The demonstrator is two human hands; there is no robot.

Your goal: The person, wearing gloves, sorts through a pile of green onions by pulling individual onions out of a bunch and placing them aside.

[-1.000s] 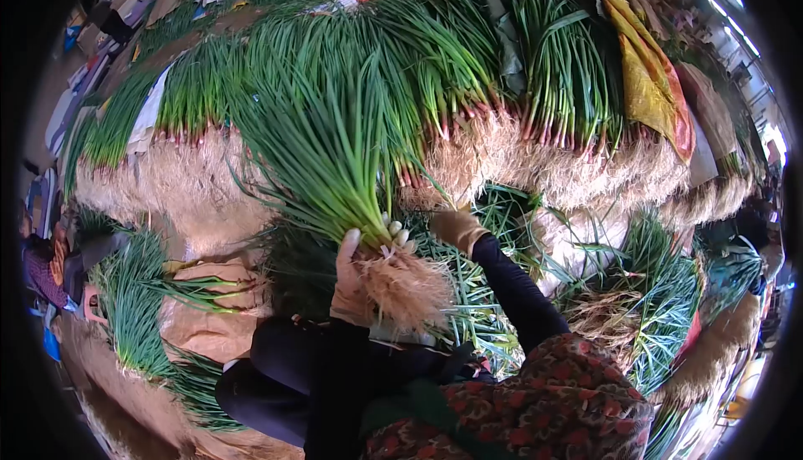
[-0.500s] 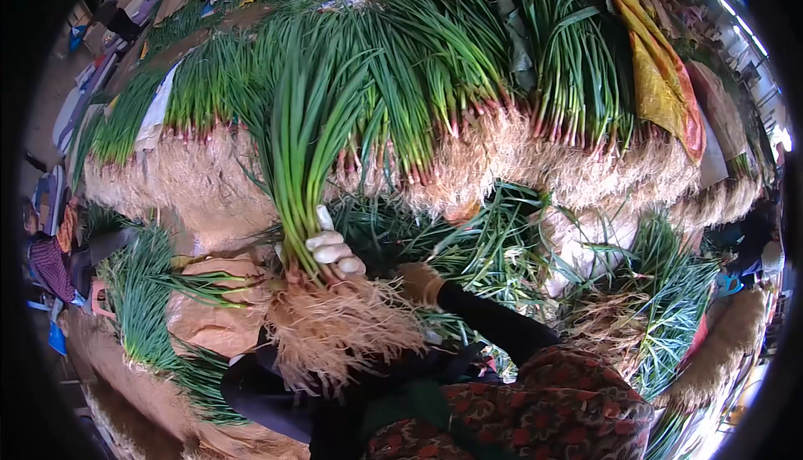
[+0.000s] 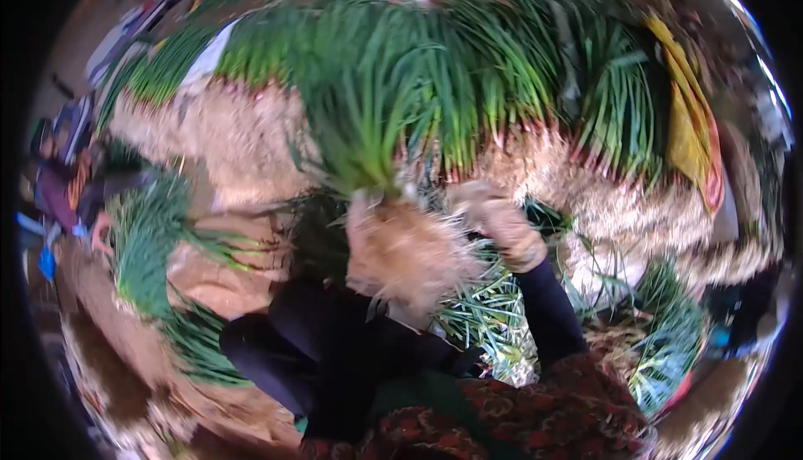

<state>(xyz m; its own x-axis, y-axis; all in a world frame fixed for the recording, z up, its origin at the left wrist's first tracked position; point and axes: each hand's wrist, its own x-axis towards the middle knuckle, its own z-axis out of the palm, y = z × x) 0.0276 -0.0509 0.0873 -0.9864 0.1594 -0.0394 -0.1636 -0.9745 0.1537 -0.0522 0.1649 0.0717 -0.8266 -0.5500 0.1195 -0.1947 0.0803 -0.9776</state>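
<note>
A bunch of green onions (image 3: 368,146) stands with its leaves away from me and its bushy pale roots (image 3: 422,251) toward my lap. My left hand (image 3: 362,230), in a light glove, is closed round the bunch's white lower stems, partly behind the roots. To the right of the stems is my right hand (image 3: 493,217), gloved and smeared by motion. Whether its fingers hold anything cannot be made out.
Rows of green onions (image 3: 514,75) lie beyond, roots toward me. A yellow and orange sack (image 3: 690,125) drapes over them at right. Loose leaves (image 3: 493,318) lie below my right hand. More onions (image 3: 146,251) lie left, near another person (image 3: 63,180).
The bunch has moved up and right from over my lap, after swinging down. My right hand has risen beside its stems. The whole view has tilted and shifted.
</note>
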